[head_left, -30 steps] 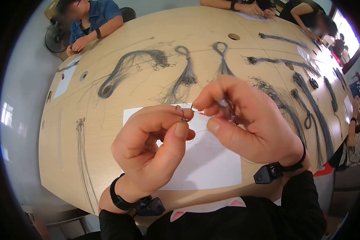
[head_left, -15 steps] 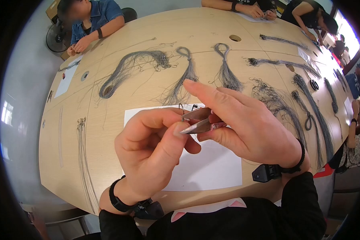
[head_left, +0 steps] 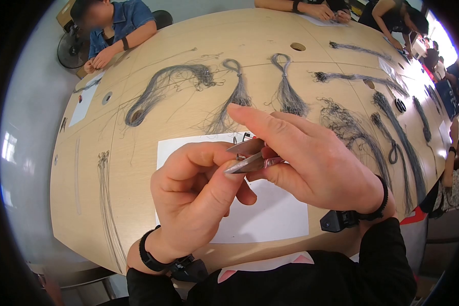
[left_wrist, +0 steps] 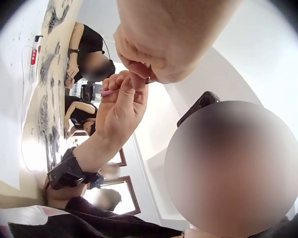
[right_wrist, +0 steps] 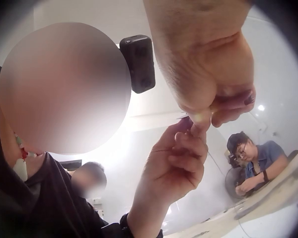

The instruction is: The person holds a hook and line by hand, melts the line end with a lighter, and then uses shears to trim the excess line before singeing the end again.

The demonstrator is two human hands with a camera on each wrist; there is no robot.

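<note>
My right hand (head_left: 311, 158) grips small thread snips (head_left: 252, 162) with pink handles, their two blades parted and pointing left. In the right wrist view a purple-pink handle (right_wrist: 236, 101) shows under the curled fingers. My left hand (head_left: 194, 188) pinches a small dark fish hook (head_left: 239, 157) between thumb and index finger, and most of it is hidden by the blades. The blades lie right at the left fingertips, one over the thumb tip. Below both hands lies a white sheet of paper (head_left: 270, 219).
Bundles of grey fishing line with hooks lie about the wooden table: a long curved bundle (head_left: 155, 92), two looped bundles (head_left: 239, 84), and several at the right. Black scissors (head_left: 400, 105) lie among these. A slim red-and-black item (left_wrist: 34, 57) rests on the paper. People sit across the table.
A second ago the right hand was apart from the left, the snips folded in its palm. It turned over and brought the blades to the left fingertips; since then both hands shifted slightly.
</note>
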